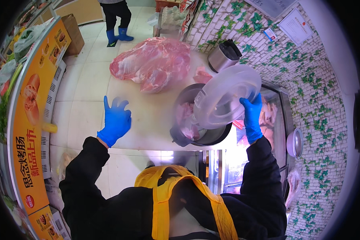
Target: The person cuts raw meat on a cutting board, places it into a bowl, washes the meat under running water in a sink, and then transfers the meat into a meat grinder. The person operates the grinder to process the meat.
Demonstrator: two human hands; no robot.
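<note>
My right hand [252, 117], in a blue glove, grips the rim of a translucent plastic lid [211, 105]. The lid is tilted over a round dark-walled bowl [180, 136] and hides part of its mouth. Raw meat pieces [186, 111] lie in the bowl, and its bottom is partly covered. Over the left side of the white worktop [144, 120], my gloved left hand [115, 121] is raised with fingers apart and holds nothing. A large cut of raw meat [156, 64] rests at the far end of the worktop, beyond both hands.
A small meat piece [202, 75] lies near a steel appliance body with a black top [226, 55]. To the right, a lit glass display case [280, 120] holds meat. An orange-fronted counter [33, 114] lines the left. A person in blue boots [120, 34] stands at the back.
</note>
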